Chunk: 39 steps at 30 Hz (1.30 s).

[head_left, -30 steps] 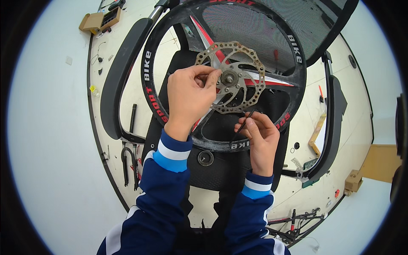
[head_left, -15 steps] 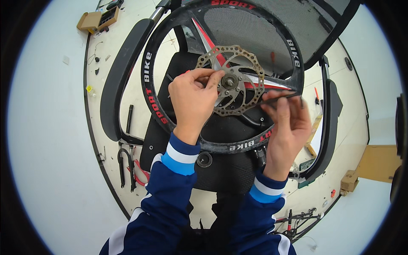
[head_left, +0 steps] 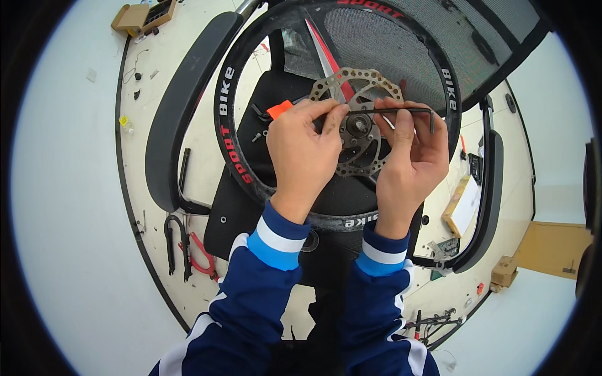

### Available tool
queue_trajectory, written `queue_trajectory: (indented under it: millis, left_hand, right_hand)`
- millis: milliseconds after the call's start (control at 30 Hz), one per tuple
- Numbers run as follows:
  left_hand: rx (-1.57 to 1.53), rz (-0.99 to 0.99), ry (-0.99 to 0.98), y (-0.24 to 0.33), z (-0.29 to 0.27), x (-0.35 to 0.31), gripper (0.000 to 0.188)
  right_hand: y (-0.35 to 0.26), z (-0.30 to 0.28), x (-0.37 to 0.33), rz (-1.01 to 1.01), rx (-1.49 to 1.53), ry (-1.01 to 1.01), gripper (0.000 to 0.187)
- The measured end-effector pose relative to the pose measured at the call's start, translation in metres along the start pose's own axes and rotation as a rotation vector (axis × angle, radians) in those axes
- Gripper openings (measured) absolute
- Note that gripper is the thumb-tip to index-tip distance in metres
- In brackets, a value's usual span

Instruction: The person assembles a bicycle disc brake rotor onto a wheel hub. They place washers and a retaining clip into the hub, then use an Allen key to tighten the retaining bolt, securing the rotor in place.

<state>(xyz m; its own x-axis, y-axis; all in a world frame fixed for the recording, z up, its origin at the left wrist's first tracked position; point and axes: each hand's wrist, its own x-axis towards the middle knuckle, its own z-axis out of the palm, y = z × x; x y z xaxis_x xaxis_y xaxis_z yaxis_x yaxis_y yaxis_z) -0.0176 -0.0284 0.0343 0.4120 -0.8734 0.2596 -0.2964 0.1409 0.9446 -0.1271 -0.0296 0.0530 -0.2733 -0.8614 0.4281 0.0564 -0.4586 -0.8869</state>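
Note:
A black L-shaped hex key point(head_left: 392, 111) lies level across the front of the brake disc point(head_left: 342, 78), its short arm bent down at the right. My right hand point(head_left: 411, 160) is closed on it between thumb and fingers. Thumb and forefinger of my left hand point(head_left: 304, 153) pinch together where the long end of the key meets them; whatever they hold is hidden. The metal disc sits at the hub point(head_left: 359, 125) of a black bicycle wheel point(head_left: 227, 100) with red and silver spokes. An orange piece point(head_left: 279, 109) shows beside my left hand; whether I hold it is unclear.
Beneath the wheel is a black office chair seat point(head_left: 229, 200), with a small bolt point(head_left: 256, 137) on it. Armrests point(head_left: 166, 144) flank both sides. On the floor are a bicycle fork point(head_left: 169, 241), red-handled cutters point(head_left: 202, 254) and an open cardboard box point(head_left: 132, 17).
The hex key has come up and across to meet my left fingertips, now level before the hub. My right hand has moved up and left with it. The whole view has shifted slightly.

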Motion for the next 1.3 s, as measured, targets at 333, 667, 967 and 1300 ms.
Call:
queue_trajectory:
  millis: [333, 667, 967, 1300]
  left_hand:
    - [-0.047, -0.005, -0.011, -0.006, 0.003, -0.002, 0.011]
    - [0.089, 0.189, -0.04, -0.006, 0.0, -0.009, 0.015]
    - [0.096, 0.22, -0.01, -0.01, 0.003, -0.005, 0.015]
    - [0.052, 0.194, -0.016, -0.012, 0.001, -0.005, 0.015]
  right_hand:
    - [0.007, 0.01, -0.006, -0.31, -0.263, -0.082, 0.021]
    - [0.006, 0.004, -0.009, -0.383, -0.404, -0.061, 0.026]
    - [0.007, 0.004, -0.004, -0.451, -0.505, -0.104, 0.022]
    - [0.002, 0.003, -0.006, -0.394, -0.568, -0.137, 0.018]
